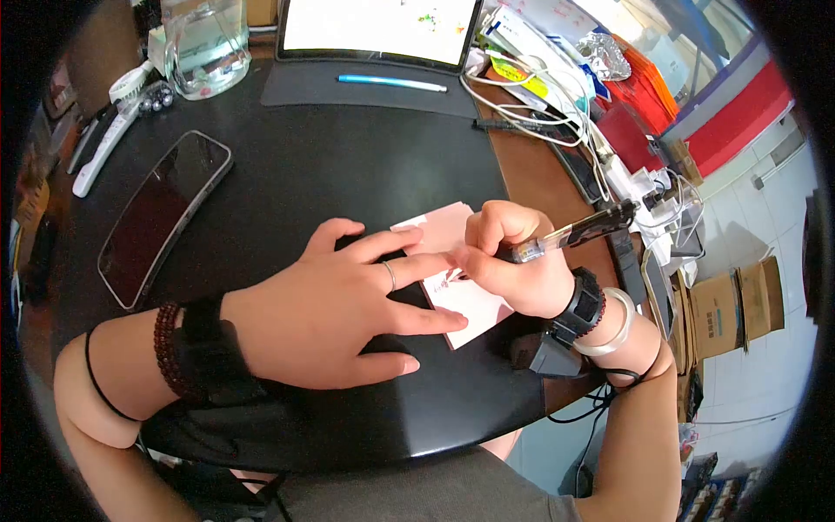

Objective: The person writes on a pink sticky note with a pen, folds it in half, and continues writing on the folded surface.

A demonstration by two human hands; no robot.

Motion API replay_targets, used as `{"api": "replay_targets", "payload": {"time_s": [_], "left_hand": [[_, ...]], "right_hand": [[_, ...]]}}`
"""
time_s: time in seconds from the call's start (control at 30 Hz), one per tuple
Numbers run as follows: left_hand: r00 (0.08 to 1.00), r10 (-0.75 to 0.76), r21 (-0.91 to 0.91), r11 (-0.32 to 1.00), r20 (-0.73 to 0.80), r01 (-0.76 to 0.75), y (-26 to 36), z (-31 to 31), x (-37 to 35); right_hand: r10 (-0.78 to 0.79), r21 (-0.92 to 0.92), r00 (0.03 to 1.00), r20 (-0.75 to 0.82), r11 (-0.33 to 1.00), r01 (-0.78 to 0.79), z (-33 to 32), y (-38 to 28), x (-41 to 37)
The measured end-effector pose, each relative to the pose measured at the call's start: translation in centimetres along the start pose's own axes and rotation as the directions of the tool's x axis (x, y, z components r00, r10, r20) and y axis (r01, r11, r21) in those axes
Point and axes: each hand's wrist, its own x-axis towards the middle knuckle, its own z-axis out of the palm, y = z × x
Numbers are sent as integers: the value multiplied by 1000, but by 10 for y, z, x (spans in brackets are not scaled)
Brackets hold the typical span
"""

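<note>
A small pinkish-white notepad (pixel 474 311) lies slightly turned on the black desk, with dark marks near its middle partly covered by my fingers. My left hand (pixel 335 309) rests palm down with fingers spread, several fingertips touching the notepad's left side; a thin ring circles one finger. Over the notepad's right side, my right hand (pixel 513 257) is closed around a pen (pixel 584 230) with a clear and black barrel. The pen slants up to the right, and its tip is hidden behind my fingers.
A smartphone (pixel 165 217) lies on the desk at left, near a white-handled brush (pixel 109 143) and a water container (pixel 206 52). A blue pen (pixel 391 83) lies before the tablet (pixel 378 30). Tangled white cables (pixel 544 113) and clutter line the right side.
</note>
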Motion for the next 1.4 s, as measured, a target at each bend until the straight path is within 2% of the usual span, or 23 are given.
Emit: {"api": "replay_targets", "payload": {"time_s": [0.13,0.53,0.83,0.93,1.0,1.1,1.4], "left_hand": [[1000,-2,9,1000,10,2,-1,1,0],[1000,-7,1,1000,-20,7,-1,3,-1],[1000,-10,-3,1000,-3,10,-1,2,-1],[1000,-9,-10,1000,1,9,0,1,0],[1000,-6,-8,1000,1,6,-1,0,0],[1000,-4,-9,1000,-6,4,-1,0,0],[1000,0,3,1000,-3,0,-2,-1,0]], "right_hand": [[-56,-37,998,24,998,57,-1,3,2],[36,57,998,-46,998,-33,1,1,-1],[29,7,999,-19,1000,-29,-2,1,1],[-55,-28,998,1,998,55,-2,2,2],[10,42,1000,-21,999,-9,0,0,1],[0,68,1000,-20,998,1,0,1,1],[32,30,999,-31,999,-31,-1,1,1]]}}
